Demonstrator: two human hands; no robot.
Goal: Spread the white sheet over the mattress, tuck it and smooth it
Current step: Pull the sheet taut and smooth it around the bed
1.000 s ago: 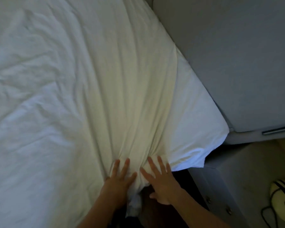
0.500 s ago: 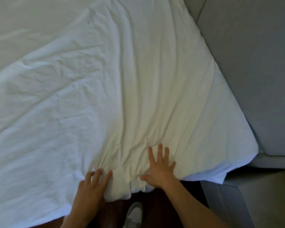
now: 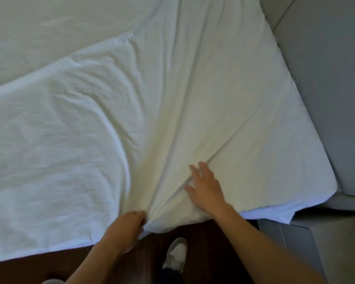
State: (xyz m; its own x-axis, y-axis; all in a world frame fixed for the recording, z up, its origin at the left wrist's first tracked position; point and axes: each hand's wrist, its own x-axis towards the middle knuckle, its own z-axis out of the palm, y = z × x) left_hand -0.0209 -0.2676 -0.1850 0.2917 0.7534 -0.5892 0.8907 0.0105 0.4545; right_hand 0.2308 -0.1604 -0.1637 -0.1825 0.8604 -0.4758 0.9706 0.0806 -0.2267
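Free room: the broad sheet (image 3: 80,130) beyond the left hand (image 3: 127,228) and right hand (image 3: 207,185), and the dark floor (image 3: 29,269) strip below the sheet's near edge. Obstacles: a grey panel (image 3: 326,89) tight along the sheet's right side, a grey base (image 3: 336,242) at the near right corner, and a white shoe (image 3: 176,253) on the floor between the forearms.

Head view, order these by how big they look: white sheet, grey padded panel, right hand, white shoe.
1. Wrinkled white fabric sheet
2. Grey padded panel
3. Right hand
4. White shoe, though it is farther away and partly covered
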